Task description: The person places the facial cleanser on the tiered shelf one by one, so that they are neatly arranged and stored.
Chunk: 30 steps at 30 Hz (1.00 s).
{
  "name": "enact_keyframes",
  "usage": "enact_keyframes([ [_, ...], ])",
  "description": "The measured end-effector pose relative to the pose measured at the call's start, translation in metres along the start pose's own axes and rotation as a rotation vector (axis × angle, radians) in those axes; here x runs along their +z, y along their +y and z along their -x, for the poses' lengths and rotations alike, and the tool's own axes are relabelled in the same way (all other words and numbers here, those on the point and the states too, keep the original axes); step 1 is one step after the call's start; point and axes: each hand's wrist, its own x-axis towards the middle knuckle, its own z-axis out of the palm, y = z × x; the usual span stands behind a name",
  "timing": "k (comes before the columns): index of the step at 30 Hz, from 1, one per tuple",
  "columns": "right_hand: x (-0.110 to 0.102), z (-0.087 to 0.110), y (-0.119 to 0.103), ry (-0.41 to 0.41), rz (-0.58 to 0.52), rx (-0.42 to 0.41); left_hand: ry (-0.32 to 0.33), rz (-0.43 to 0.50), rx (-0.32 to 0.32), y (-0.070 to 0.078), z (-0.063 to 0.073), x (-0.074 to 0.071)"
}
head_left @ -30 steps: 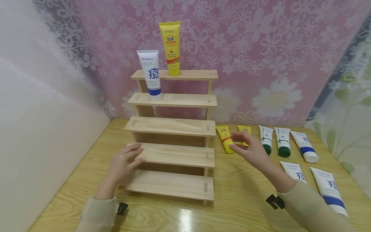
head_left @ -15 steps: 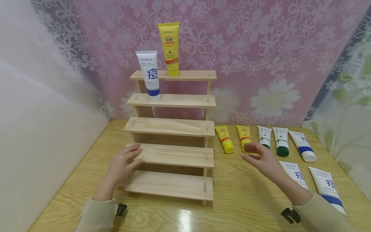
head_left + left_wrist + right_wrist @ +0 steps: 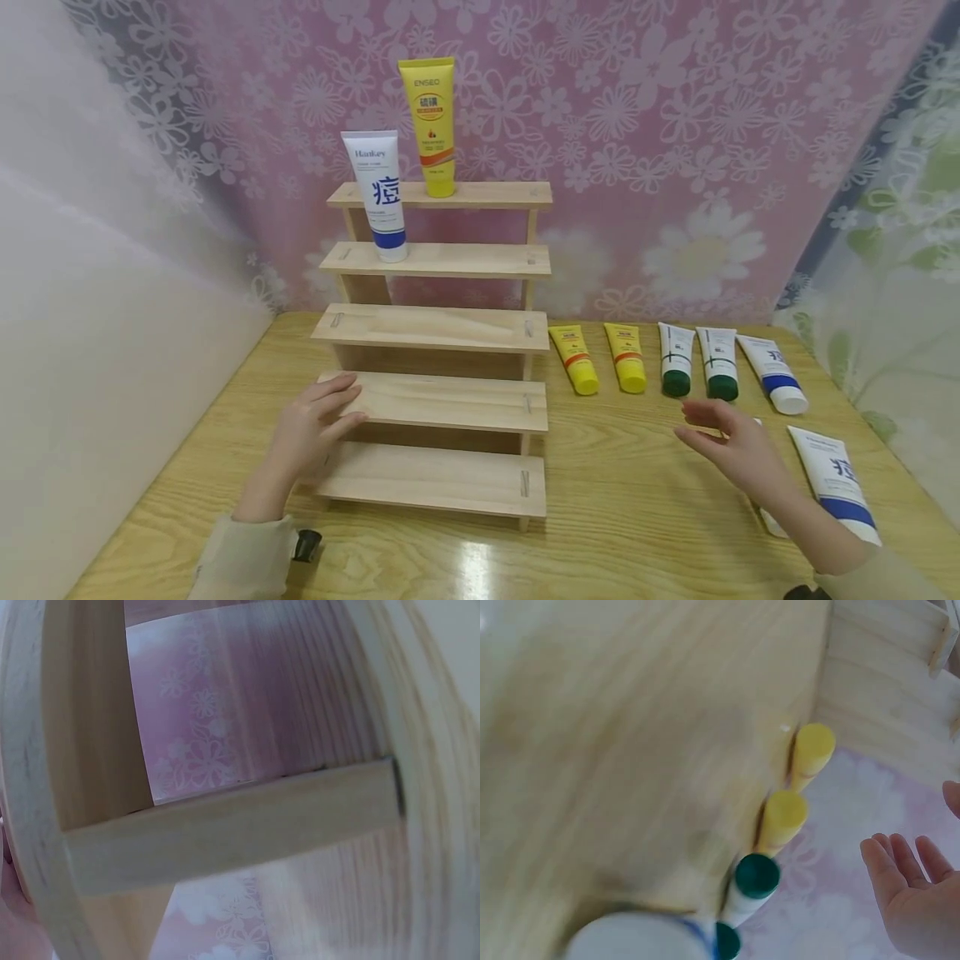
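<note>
My left hand [image 3: 311,423] rests on the left end of a tiered wooden display rack [image 3: 442,398], its fingers lying on the second board from the bottom. My right hand [image 3: 738,450] hovers over the table's right part, fingers loosely bent and holding nothing. Beneath its wrist a white tube [image 3: 772,525] is mostly hidden. Just right of that lies another white tube [image 3: 828,471] with a blue band. On the rack, a yellow tube [image 3: 433,125] stands upright on the top board, and a white-and-blue tube [image 3: 378,192] stands on the board below.
Along the table's back lie two yellow tubes [image 3: 574,358] [image 3: 626,358], two green-capped tubes [image 3: 677,358] [image 3: 718,362] and a blue-banded white tube [image 3: 774,373]. A flowered pink backdrop [image 3: 637,167] hangs behind; a white wall [image 3: 135,275] bounds the left.
My right hand has moved right and toward me, from beside the yellow tubes to over the near white tubes. My left hand has stayed on the rack.
</note>
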Motion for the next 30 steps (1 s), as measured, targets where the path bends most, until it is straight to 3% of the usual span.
enact_keyframes([
  [14, -0.022, 0.032, 0.042, -0.001, 0.122, 0.143, -0.037, -0.011, -0.044, 0.004, -0.001, -0.002],
  [30, -0.039, 0.046, 0.075, -0.084, 0.187, 0.288, -0.042, -0.01, -0.011, 0.001, 0.002, -0.003],
])
